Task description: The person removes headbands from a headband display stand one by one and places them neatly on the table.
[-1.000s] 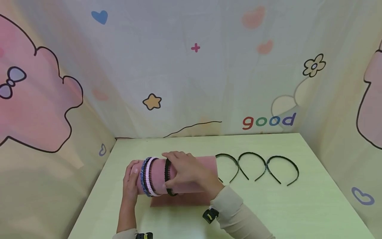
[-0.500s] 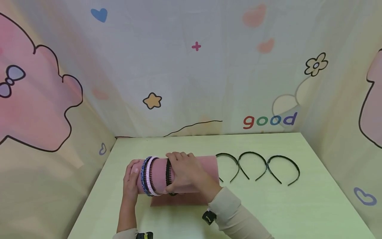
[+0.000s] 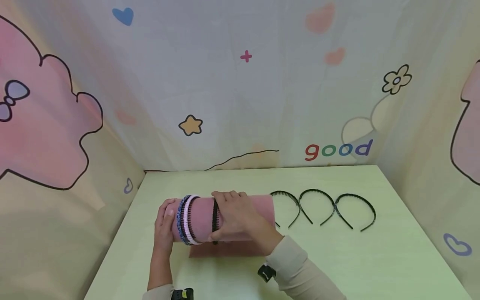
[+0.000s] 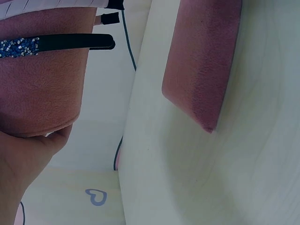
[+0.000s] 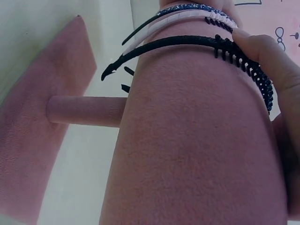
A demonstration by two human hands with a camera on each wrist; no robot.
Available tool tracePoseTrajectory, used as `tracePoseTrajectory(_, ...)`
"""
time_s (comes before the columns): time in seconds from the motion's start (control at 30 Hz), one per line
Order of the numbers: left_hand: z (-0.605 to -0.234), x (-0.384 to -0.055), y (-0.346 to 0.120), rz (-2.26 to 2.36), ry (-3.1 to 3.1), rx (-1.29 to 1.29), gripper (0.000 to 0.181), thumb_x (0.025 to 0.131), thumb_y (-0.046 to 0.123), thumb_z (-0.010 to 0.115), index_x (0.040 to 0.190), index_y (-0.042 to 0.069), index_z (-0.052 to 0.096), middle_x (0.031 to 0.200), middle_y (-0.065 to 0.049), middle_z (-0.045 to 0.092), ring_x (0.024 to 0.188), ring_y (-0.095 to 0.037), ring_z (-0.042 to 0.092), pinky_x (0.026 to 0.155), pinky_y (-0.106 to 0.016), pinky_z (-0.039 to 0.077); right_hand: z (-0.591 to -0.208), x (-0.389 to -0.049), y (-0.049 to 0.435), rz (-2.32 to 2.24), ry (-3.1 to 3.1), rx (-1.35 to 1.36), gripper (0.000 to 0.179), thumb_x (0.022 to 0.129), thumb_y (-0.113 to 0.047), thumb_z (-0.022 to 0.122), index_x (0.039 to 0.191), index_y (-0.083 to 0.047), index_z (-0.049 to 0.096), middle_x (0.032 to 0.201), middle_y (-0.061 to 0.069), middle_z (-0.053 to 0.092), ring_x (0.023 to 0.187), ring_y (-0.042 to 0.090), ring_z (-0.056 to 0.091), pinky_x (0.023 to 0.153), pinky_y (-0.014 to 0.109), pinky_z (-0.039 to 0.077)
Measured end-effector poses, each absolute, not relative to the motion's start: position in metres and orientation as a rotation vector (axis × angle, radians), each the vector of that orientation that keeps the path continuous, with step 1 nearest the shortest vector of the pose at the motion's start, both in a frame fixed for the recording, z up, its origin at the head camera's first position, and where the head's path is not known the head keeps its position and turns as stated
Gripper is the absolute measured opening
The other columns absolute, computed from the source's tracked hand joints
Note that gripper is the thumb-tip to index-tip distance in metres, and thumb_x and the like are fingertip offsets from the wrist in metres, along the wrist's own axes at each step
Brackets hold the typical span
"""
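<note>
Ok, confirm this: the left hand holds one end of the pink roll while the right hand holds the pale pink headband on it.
Wrong headband: the right hand holds the black toothed headband, as the head view shows. The rest stands.

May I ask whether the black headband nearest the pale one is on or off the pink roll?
On: the black headband arches over the pink roll, one end jutting past its side.

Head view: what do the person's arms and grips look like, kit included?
Left grip and right grip: bare, no gloves. Left sleeve and right sleeve: plain light beige. Small black units near the cuffs: left unit, with a yellow mark, and right unit. No cables visible.
</note>
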State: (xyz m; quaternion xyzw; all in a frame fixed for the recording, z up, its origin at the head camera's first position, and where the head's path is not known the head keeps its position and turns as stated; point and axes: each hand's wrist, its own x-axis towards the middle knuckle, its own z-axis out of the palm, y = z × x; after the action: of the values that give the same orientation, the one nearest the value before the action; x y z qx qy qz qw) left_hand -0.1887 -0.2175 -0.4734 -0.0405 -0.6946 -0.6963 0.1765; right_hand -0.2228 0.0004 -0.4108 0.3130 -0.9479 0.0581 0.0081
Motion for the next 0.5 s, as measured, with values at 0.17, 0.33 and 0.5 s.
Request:
tracePoseTrajectory(0.17,-0.476,-0.19,-0.22,-1.993,-1.96,-0.111,0.032,0.098,0.01,0.036,0.128,0.001,0.042,0.121,0.0,0.053,0.108,-0.02,0.048,0.09,-0.033,0.034,-0.409,-0.222,0.006,0.244,-2.997,0.932,0.111,0.058,-0.075,0.064,0.144,-0.017,0.024,0.136,0.005,0.043,0.122,0.024,0.039,0.098,0.045,0.028)
tracePoseTrajectory(0.33,-0.475,-0.19,-0.219,-1.984,-1.957,-0.113,0.032,0.098,0.011,0.037,0.128,0.0,0.042,0.12,0.0,0.053,0.108,-0.02,0.048,0.09,-0.033,0.033,-0.407,-0.221,0.012,0.305,-3.007,0.9,0.109,0.058,-0.073,0.066,0.144,-0.019,0.025,0.136,0.005,0.044,0.121,0.024,0.039,0.099,0.046,0.026)
tracePoseTrajectory(0.5,-0.473,-0.189,-0.218,-2.001,-1.959,-0.086,0.033,0.098,0.013,0.037,0.128,0.001,0.042,0.119,0.002,0.053,0.106,-0.02,0.049,0.089,-0.032,0.035,-0.404,-0.222,0.017,0.342,-3.033,0.882,0.108,0.058,-0.071,0.068,0.143,-0.019,0.026,0.136,0.006,0.044,0.121,0.025,0.039,0.099,0.048,0.025)
